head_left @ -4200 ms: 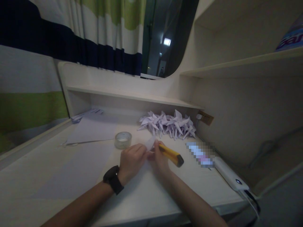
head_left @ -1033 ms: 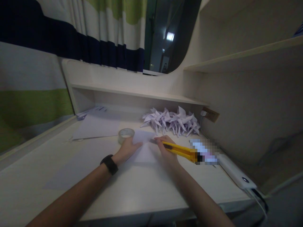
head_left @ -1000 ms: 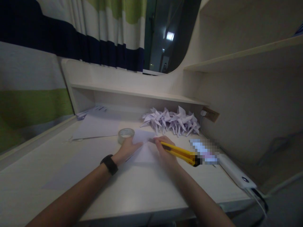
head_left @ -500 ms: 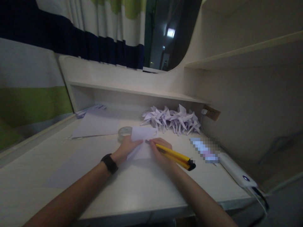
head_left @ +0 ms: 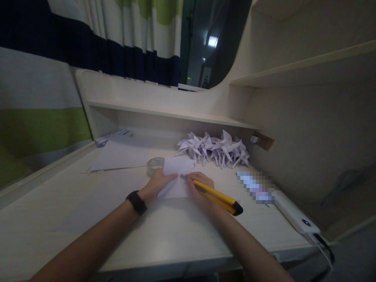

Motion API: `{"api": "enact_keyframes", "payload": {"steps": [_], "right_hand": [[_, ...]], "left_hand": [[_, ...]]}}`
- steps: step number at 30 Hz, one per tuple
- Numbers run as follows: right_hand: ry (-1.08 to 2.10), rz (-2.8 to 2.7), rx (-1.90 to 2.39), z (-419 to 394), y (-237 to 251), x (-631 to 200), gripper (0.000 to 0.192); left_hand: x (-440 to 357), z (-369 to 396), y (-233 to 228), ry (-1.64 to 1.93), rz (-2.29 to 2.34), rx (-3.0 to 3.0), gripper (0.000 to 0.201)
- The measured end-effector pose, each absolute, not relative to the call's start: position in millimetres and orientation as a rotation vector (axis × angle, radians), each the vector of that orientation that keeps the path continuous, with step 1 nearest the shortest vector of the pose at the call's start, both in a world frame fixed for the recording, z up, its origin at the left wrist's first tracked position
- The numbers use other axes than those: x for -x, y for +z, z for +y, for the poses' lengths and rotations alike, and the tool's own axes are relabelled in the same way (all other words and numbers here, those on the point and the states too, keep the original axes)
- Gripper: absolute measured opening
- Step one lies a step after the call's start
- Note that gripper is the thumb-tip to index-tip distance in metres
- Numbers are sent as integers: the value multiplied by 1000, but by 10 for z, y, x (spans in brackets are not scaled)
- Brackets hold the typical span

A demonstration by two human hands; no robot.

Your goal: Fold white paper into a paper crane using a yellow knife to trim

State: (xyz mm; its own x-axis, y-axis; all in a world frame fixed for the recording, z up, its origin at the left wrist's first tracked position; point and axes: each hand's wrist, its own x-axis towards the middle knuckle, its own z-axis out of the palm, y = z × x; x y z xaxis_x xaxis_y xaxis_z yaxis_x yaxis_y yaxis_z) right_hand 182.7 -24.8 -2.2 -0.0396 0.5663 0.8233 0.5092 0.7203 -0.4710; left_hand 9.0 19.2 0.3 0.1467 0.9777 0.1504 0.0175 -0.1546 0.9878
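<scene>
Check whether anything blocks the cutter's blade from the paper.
Nothing visible does: the right hand holds the cutter with its blade over the paper. The left hand has its thumb left of the blade.

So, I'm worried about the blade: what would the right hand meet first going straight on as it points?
Likely the left hand, at its thumb, just beyond the blade; depth is unclear, so the white paper beneath might come first.

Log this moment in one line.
left hand: on white paper | right hand: holding yellow cutter | nearby: tape roll, pinwheels
</scene>
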Motion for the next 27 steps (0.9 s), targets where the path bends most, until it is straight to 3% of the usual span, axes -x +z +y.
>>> {"api": "enact_keyframes", "payload": {"steps": [27], "right_hand": [[43,-1736,855,-213,-125,-1840,17]], "left_hand": [[-108,145,58,1205,996,-1364,45]]}}
